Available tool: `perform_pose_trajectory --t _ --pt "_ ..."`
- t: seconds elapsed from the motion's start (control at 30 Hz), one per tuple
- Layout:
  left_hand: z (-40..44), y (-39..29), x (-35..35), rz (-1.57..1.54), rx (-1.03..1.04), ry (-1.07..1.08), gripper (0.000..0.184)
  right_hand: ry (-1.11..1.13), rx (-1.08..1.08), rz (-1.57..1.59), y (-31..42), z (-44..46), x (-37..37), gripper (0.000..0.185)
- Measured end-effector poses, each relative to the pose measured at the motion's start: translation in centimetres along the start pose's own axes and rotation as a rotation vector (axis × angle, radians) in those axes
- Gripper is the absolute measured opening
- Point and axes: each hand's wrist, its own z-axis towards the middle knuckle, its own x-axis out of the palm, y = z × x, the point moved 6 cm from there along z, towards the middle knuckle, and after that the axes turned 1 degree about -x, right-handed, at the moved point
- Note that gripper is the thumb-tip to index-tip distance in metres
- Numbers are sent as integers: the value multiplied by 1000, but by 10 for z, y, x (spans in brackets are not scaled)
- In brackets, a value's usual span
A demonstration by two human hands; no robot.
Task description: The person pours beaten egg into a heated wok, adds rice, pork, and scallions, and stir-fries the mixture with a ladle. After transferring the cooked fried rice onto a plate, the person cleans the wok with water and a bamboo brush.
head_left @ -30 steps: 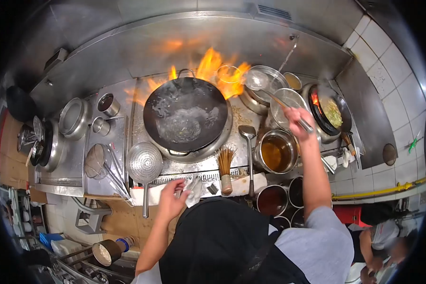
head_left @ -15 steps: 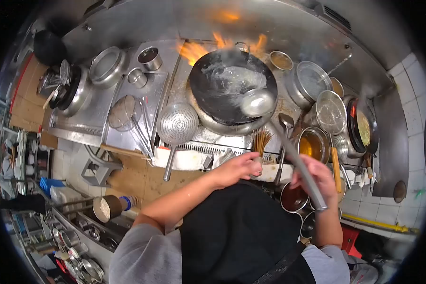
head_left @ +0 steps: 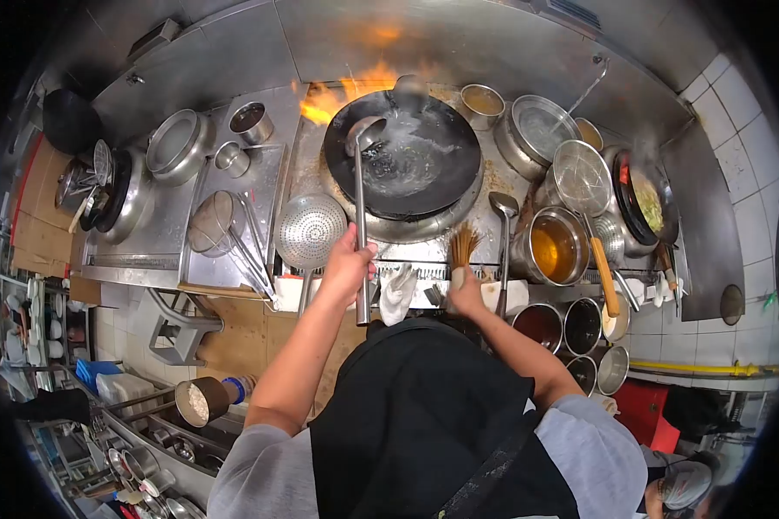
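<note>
Upright in front of me, the long-handled ladle (head_left: 361, 199) is held by its handle in my left hand (head_left: 348, 266), and its bowl rests over the left side of the black wok (head_left: 433, 195). Water or steam shows inside the wok, with flames behind it. My right hand (head_left: 466, 294) is closed around the base of the bamboo brush (head_left: 463, 246) at the front edge of the stove. A white cloth (head_left: 398, 292) lies between my hands. Just left of the ladle handle sits a perforated skimmer (head_left: 310, 232).
Right of the brush are a spatula (head_left: 504, 205), a pot of amber liquid (head_left: 556, 251) and a wire strainer (head_left: 582, 177). A pan with food (head_left: 647, 203) stands farther right. Another person (head_left: 685, 486) is at the lower right. Metal pots (head_left: 177, 145) stand on the left.
The ladle has passed from my right hand to my left, its bowl now at the wok's left side. My right hand has taken hold of the bamboo brush.
</note>
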Motion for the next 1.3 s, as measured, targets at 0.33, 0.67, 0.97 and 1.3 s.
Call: perform_pose_trajectory --t 0.33,0.67,0.97,1.3 --pt "-48 -12 21 -1061 -407 351 46 -206 -292 610 177 150 -197 53" --pt "-28 12 -13 516 8 83 52 -238 -430 -495 240 282 -235 28" --pt "-97 -25 -154 1441 458 -469 76 -66 -577 949 235 274 -270 51" --pt "-150 -17 -188 1292 576 -689 63 95 -259 857 232 228 -296 39"
